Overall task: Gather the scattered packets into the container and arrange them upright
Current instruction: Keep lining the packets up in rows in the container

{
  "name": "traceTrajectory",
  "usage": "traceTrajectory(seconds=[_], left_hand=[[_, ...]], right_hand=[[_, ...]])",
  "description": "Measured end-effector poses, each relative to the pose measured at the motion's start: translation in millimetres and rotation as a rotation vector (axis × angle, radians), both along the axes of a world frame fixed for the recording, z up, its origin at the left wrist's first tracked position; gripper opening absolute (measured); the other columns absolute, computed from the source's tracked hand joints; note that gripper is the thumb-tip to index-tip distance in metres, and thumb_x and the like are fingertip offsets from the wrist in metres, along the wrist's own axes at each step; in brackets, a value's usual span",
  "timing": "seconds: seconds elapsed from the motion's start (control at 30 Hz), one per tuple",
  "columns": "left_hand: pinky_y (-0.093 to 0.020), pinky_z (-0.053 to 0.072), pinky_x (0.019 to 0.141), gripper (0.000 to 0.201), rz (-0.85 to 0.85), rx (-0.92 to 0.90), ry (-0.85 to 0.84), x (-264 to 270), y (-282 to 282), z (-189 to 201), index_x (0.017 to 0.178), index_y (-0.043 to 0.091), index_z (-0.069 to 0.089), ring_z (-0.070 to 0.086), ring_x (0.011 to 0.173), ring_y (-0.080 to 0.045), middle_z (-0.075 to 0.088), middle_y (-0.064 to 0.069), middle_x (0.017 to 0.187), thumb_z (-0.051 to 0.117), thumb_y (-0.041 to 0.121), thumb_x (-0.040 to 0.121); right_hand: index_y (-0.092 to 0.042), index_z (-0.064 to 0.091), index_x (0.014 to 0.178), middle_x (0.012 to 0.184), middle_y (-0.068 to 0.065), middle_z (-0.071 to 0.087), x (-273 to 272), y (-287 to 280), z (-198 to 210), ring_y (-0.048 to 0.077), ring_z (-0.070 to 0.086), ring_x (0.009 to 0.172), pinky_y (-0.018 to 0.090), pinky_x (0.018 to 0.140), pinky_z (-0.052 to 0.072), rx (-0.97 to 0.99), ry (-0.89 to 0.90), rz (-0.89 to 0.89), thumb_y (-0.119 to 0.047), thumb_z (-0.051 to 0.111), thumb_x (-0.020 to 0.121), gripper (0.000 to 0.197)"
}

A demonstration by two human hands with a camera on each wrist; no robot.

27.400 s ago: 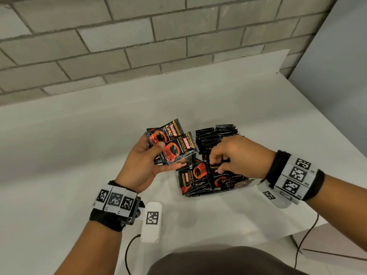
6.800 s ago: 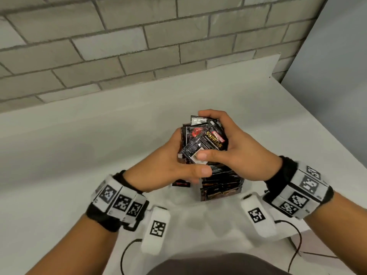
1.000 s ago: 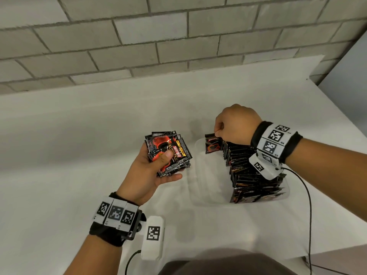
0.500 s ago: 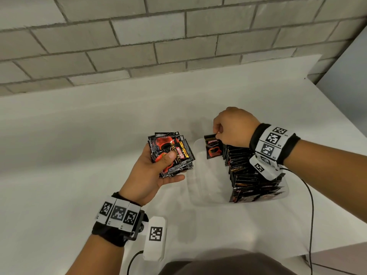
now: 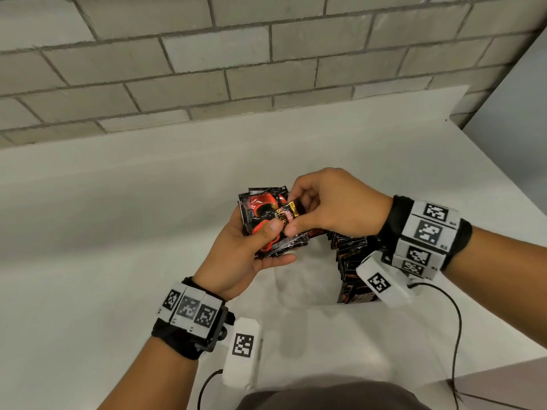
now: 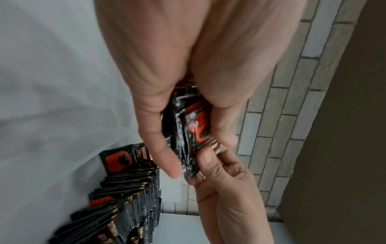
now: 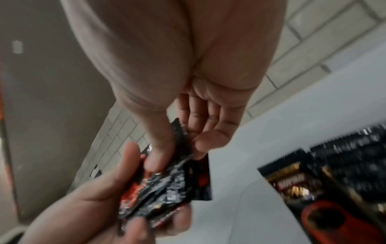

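My left hand (image 5: 260, 244) grips a stack of black-and-red coffee packets (image 5: 266, 220) above the white table, thumb pressed on top. My right hand (image 5: 319, 208) has reached over and pinches the top packet (image 5: 291, 213) of that stack between thumb and fingers. In the left wrist view the same stack (image 6: 192, 130) sits between my left fingers, with the right thumb on its edge. A clear container (image 5: 299, 291) stands just right of the hands, with a row of upright packets (image 5: 352, 258) along its right side. The right wrist view shows that row (image 7: 334, 173) blurred.
A grey brick wall (image 5: 266, 63) runs along the back of the white table (image 5: 103, 232). The table's right edge (image 5: 503, 179) drops off beside a grey panel. Cables (image 5: 455, 329) trail from the wrist cameras near the front edge.
My right hand left the row of packets in the container and moved left to the stack in my left hand, where it now pinches the top packet. The left hand rose slightly.
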State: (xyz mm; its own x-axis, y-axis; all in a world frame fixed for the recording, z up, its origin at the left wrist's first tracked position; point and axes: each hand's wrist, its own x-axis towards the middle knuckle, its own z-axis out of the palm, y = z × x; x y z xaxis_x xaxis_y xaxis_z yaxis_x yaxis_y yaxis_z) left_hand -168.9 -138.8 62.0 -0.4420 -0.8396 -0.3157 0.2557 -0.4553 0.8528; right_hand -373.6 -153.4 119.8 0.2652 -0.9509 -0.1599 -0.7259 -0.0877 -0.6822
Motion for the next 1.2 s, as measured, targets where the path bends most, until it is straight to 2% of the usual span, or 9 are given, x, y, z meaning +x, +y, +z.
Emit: traceTrajectory(seconds=[0.2,0.27,0.37,0.5,0.67,0.8,0.97,1.1,1.2], left_hand=[[-0.043,0.062,0.077,0.054,0.007,0.016,0.011,6,0,-5,0.141,0.014,0.05,0.071,0.107,-0.045,0.068,-0.02,0.13,0.067,0.017,0.09],[-0.043,0.062,0.076,0.053,0.02,0.024,0.012,11,-1,-7,0.141,0.013,0.05,0.072,0.105,-0.045,0.069,-0.021,0.128,0.064,0.015,0.09],[-0.044,0.063,0.076,0.05,0.062,0.027,-0.013,20,-2,-12,0.14,0.014,0.051,0.072,0.104,-0.046,0.07,-0.02,0.126,0.063,0.013,0.092],[-0.045,0.064,0.077,0.046,0.144,0.042,-0.043,34,-6,-18,0.141,0.012,0.051,0.072,0.103,-0.047,0.07,-0.021,0.126,0.062,0.01,0.096],[-0.046,0.064,0.077,0.048,0.165,0.043,-0.053,42,-7,-19,0.141,0.012,0.051,0.072,0.104,-0.047,0.07,-0.021,0.126,0.064,0.012,0.094],[-0.045,0.063,0.077,0.05,0.157,0.054,-0.056,41,-5,-21,0.14,0.013,0.052,0.071,0.105,-0.048,0.07,-0.021,0.126,0.066,0.013,0.092],[-0.044,0.063,0.075,0.048,0.142,0.061,-0.06,39,-4,-23,0.139,0.015,0.052,0.072,0.104,-0.046,0.07,-0.02,0.126,0.065,0.012,0.093],[-0.045,0.063,0.076,0.051,0.131,0.057,-0.061,37,-5,-22,0.139,0.015,0.053,0.072,0.104,-0.046,0.07,-0.019,0.126,0.067,0.014,0.09],[-0.044,0.063,0.075,0.052,0.125,0.058,-0.061,35,-5,-21,0.138,0.016,0.053,0.072,0.104,-0.045,0.071,-0.018,0.125,0.068,0.015,0.088]], right_hand=[[-0.027,0.071,0.114,0.092,-0.005,0.075,-17,1,-7,0.015,0.071,0.08,0.032,0.083,0.058,0.007,-0.13,-0.076,-0.013,0.077,0.085,0.033],[-0.022,0.064,0.113,0.093,0.001,0.072,-25,-3,-3,0.02,0.071,0.077,0.039,0.077,0.061,-0.015,-0.153,-0.142,-0.011,0.073,0.089,0.028],[-0.012,0.061,0.103,0.083,0.012,0.074,-38,-10,1,0.023,0.074,0.067,0.036,0.062,0.063,0.009,-0.245,-0.274,-0.011,0.078,0.085,0.025],[-0.014,0.071,0.091,0.071,0.002,0.072,-43,-16,-9,0.017,0.07,0.06,0.027,0.063,0.057,-0.078,0.055,-0.146,-0.021,0.077,0.087,0.01],[-0.007,0.069,0.105,0.102,0.008,0.056,-29,-22,-35,0.028,0.057,0.09,0.041,0.084,0.047,-0.093,0.435,0.139,-0.014,0.052,0.102,0.019],[-0.018,0.072,0.108,0.103,0.004,0.061,-24,-28,-39,0.023,0.057,0.092,0.04,0.083,0.05,-0.111,0.529,0.113,-0.017,0.06,0.095,0.017],[-0.024,0.064,0.087,0.091,0.0,0.064,-25,-31,-43,0.023,0.061,0.084,0.036,0.073,0.053,-0.107,0.538,0.0,-0.024,0.074,0.083,0.011],[-0.027,0.059,0.079,0.085,-0.007,0.061,-27,-31,-51,0.016,0.055,0.083,0.029,0.064,0.04,-0.122,0.585,-0.027,-0.035,0.075,0.083,0.019],[-0.027,0.059,0.079,0.085,-0.011,0.056,-31,-31,-51,0.013,0.047,0.086,0.03,0.065,0.035,-0.164,0.604,-0.041,-0.038,0.073,0.084,0.018]])
